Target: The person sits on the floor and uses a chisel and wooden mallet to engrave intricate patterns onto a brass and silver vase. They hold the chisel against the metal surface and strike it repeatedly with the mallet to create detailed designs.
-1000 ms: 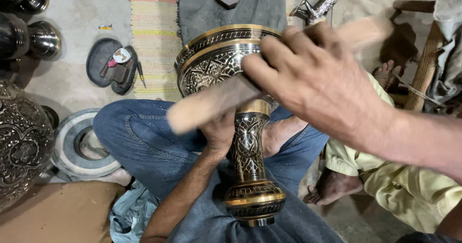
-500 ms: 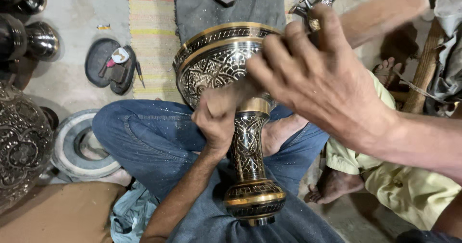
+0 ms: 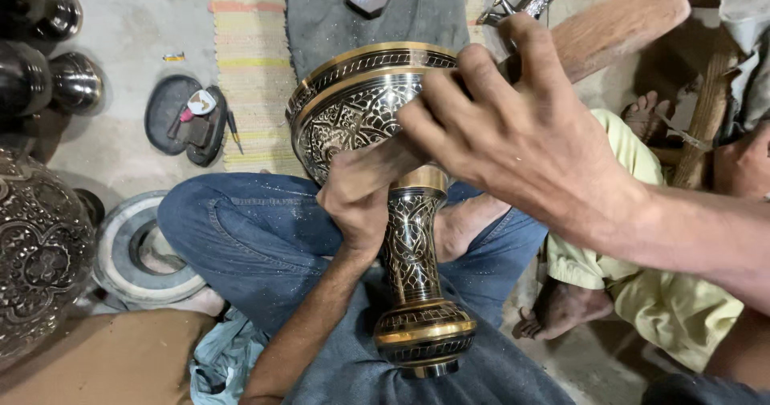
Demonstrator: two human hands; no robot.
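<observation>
Two hands work on one engraved brass goblet-shaped vase [image 3: 405, 204], which lies tilted across the seated person's lap, bowl toward the striped mat [image 3: 253, 68] and foot toward the camera. The left hand [image 3: 361, 196] is closed around the narrow neck just under the bowl, fingers wrapped and pressed against the metal. The right hand [image 3: 513, 140] is closed on a wooden mallet [image 3: 622, 20], whose thick head points to the upper right, above the bowl's rim; its fingers curl over the handle, and the handle's lower end is hidden behind them.

On the floor to the left sit a dark oval tray [image 3: 172, 116] with small tools, a grey ring-shaped disc [image 3: 132, 249] by the knee, and a large embossed dark vessel [image 3: 40, 253] at the left edge. Another person's legs in yellow-green trousers [image 3: 642, 293] rest just beside the right arm.

Judging from this pose, the risks are plain. The left hand's knuckles lie close under the mallet's path, so a stroke landing low could catch them. The vase rests only on cloth and a knee; a loose hold at the neck could let it roll or twist, and a blow off the mark might dent the engraved bowl. The neighbour's bare foot [image 3: 646, 116] is also near the swing.
</observation>
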